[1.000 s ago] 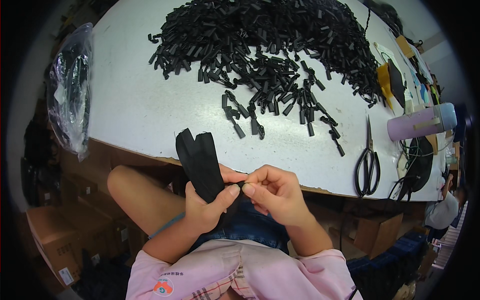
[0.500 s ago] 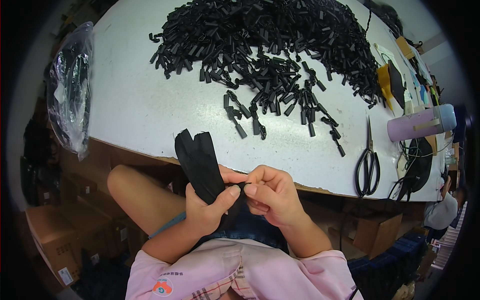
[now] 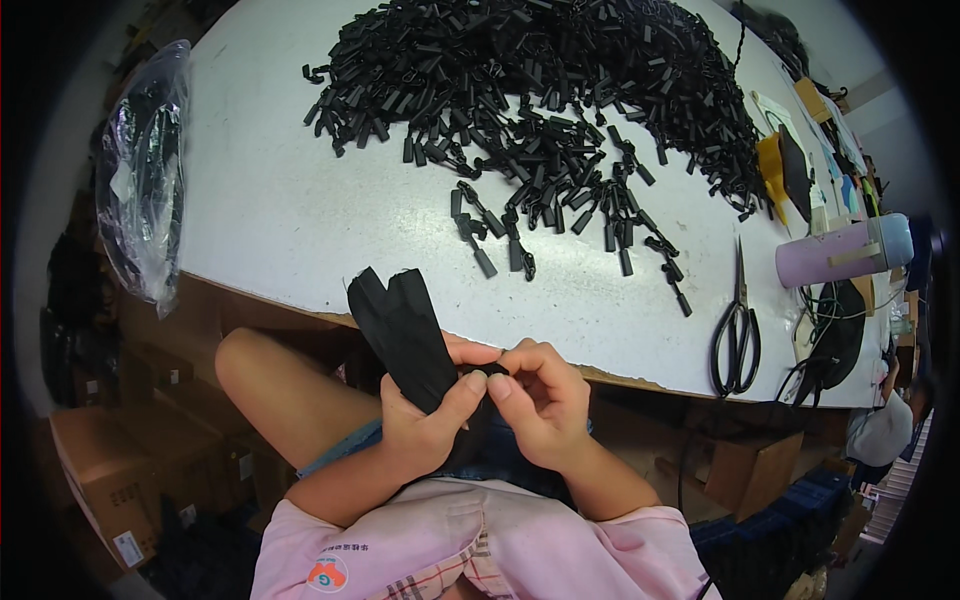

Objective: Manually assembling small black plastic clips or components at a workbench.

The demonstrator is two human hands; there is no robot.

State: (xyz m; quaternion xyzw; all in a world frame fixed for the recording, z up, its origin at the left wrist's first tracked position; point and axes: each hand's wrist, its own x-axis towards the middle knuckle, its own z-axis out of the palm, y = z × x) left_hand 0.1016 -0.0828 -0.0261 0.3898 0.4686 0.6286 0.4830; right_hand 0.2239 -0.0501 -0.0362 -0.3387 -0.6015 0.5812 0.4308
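A bundle of flat black fabric strips [image 3: 398,325], which look like zipper tapes, stands up out of my left hand [image 3: 430,415]. The left fingers are closed round it, with its frayed ends pointing up toward the table. Beside it my right hand [image 3: 548,400] pinches the black fabric between thumb and forefinger, close to the left thumb tip. What exactly lies between the right fingertips is too small to make out. Across the table lies a large heap of black zipper sliders with pull tabs [image 3: 540,60], and several loose ones trail toward me.
Black-handled scissors [image 3: 735,345] lie on the white table [image 3: 270,200] at the right, near a lilac bottle [image 3: 830,255] and a dark cord-tied thing [image 3: 840,330]. A clear plastic bag [image 3: 145,180] hangs at the left edge. Cardboard boxes [image 3: 110,470] stand on the floor.
My right hand has shifted slightly and its thumb has come up beside the left thumb. The bundle has dipped a little; the left hand keeps its hold.
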